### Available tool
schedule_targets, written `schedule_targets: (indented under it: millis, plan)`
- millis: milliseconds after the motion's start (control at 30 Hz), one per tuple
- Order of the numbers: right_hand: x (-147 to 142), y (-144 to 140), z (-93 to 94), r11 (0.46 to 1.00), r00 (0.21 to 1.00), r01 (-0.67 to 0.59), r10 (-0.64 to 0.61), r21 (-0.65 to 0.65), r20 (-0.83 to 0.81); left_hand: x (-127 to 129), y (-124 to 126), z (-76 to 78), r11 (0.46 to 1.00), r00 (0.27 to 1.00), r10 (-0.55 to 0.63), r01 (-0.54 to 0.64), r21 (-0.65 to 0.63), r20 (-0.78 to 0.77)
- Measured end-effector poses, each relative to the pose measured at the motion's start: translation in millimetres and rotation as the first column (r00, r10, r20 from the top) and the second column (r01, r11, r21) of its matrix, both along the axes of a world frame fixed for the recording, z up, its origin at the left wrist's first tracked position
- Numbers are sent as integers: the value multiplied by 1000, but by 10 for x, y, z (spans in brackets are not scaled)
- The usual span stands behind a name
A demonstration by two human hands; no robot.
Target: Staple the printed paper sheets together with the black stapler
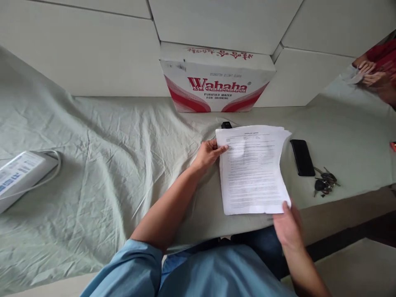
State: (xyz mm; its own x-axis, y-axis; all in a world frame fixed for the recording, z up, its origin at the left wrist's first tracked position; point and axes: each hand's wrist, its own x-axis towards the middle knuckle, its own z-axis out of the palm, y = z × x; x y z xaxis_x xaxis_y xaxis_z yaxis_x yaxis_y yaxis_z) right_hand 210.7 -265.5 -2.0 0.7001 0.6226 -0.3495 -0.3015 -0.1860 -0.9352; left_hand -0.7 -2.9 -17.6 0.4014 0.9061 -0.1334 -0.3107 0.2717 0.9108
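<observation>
Light blue shirt (198, 272), plain fabric, no print or logo visible. Left sleeve (130, 268) rolled or short, ends near elbow; forearms bare. Dark blue jeans (262, 243) at the lap. No watch, rings or gloves on left hand (208, 153) or right hand (289, 229).

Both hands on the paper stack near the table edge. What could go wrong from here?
1. The paper stack is fanned at its right edge and held only at two corners, by the left hand and right hand; loose sheets may slip out.
2. Its lower edge lies close to the table edge, so sheets might slide off.
3. The phone and keys lie just beside it; a sideways sweep might knock them.
</observation>
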Motion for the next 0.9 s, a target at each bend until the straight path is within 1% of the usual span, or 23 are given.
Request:
schedule_targets:
  millis: [67, 133, 200, 233, 300, 333, 400, 433, 533, 600, 667, 733, 800, 900]
  plan:
    - [324, 49, 57, 998, 989, 46, -50, 32, 138, -15, -8, 42, 998, 999, 32, -30, -52, 32]
    - [620, 201, 107, 1000, 965, -8, 0, 26, 262, -35, -33, 91, 994, 996, 38, -29, -109, 81]
    - [819, 461, 147, 996, 938, -79, 57, 49, 342, -56, -68, 139, 983, 990, -1, 27, -183, 143]
    - [873, 623, 165, 989, 926, -131, 99, 63, 365, -66, -85, 157, 974, 986, -23, 59, -219, 167]
    - [910, 978, 196, 963, 903, -253, 202, 90, 378, -80, -103, 178, 957, 982, -21, 75, -281, 187]
    - [904, 1159, 208, 942, 895, -320, 266, 100, 359, -85, -100, 180, 951, 983, 11, 47, -307, 185]
    - [874, 1500, 213, 903, 877, -410, 352, 128, 326, -89, -70, 171, 939, 978, 105, -38, -343, 178]
    - [857, 1649, 203, 886, 864, -446, 389, 128, 320, -88, -46, 164, 932, 975, 134, -63, -358, 178]
    - [812, 1962, 113, 873, 855, -474, 426, 114, 295, -81, 20, 150, 915, 968, 178, -98, -391, 175]
    - [792, 2040, 10, 884, 856, -462, 422, 75, 299, -83, 39, 146, 908, 967, 190, -108, -405, 170]
    - [798, 2033, -109, 909, 852, -417, 381, 25, 359, -93, 38, 132, 902, 969, 172, -81, -424, 179]
    - [832, 1982, -217, 916, 810, -398, 373, -41, 452, -110, 30, 100, 890, 961, 173, -60, -452, 214]
    - [873, 1933, -285, 937, 809, -347, 317, -34, 495, -128, 23, 54, 885, 957, 166, -39, -463, 237]
    - [902, 1926, -287, 967, 870, -240, 173, 90, 462, -138, 21, -10, 891, 959, 134, -6, -455, 250]
